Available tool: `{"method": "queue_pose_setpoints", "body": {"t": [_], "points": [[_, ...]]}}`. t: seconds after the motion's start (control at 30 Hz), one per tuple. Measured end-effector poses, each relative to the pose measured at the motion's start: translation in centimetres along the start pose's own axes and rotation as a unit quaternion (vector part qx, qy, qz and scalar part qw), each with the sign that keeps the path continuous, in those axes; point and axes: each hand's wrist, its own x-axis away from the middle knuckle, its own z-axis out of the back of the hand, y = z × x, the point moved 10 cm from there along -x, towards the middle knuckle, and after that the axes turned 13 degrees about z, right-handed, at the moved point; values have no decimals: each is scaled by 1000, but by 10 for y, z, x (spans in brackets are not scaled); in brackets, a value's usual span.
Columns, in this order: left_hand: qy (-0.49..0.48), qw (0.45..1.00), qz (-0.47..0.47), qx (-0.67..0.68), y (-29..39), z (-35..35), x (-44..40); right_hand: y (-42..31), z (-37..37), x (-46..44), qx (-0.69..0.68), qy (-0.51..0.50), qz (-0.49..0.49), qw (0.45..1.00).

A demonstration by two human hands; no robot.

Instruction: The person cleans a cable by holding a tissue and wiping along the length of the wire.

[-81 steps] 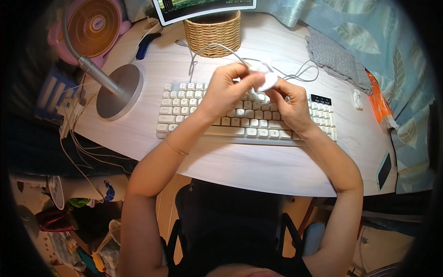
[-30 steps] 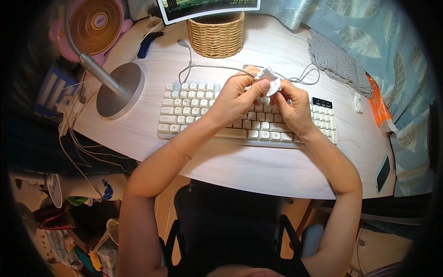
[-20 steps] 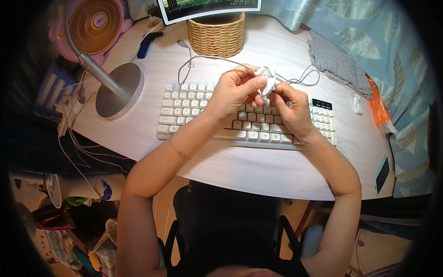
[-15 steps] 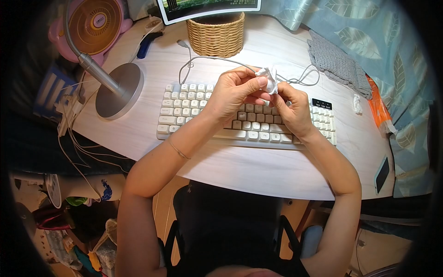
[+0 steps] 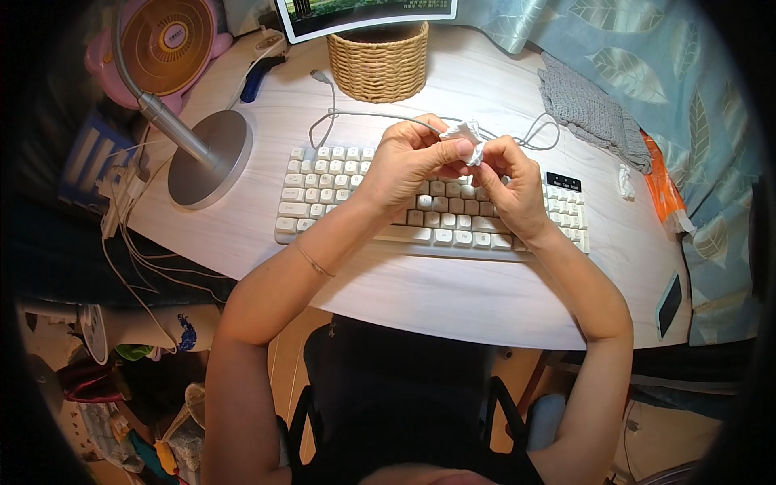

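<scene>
A crumpled white tissue (image 5: 464,132) is pinched between the thumb and fingers of my left hand (image 5: 408,162), above the keyboard. My right hand (image 5: 514,184) is closed at the tissue's lower right edge, its thumb and fingertips pressed against it. The grey cable (image 5: 368,114) runs from the left to my left fingers at the tissue and shows again beyond my right hand; whether it lies inside the tissue is hidden. Under both hands lies a cream keyboard (image 5: 323,184), its middle keys partly covered.
Behind the keyboard stand a wicker basket (image 5: 378,65) and a screen (image 5: 368,14). A lamp base (image 5: 212,158) is at left, near a pink fan heater (image 5: 166,40). At right are a grey knitted cloth (image 5: 586,105), another crumpled tissue (image 5: 626,183), an orange packet (image 5: 664,194) and a phone (image 5: 669,305).
The tissue has tilted and spread a little to the left between my fingers. The cable's left part has dropped slightly and shifted. Both hands stay nearly in place.
</scene>
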Motion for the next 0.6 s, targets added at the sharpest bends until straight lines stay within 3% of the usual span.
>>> {"method": "queue_pose_setpoints", "body": {"t": [0.17, 0.4, 0.6], "points": [[9, 1000, 6, 4, -3, 2, -1, 2, -2, 1, 24, -39, -4, 999], [8, 997, 27, 72, -5, -3, 0, 5, 4, 1, 4, -11, -23, 1000], [24, 998, 37, 39, -4, 7, -1, 0, -1, 0, 44, -34, 3, 998]]}}
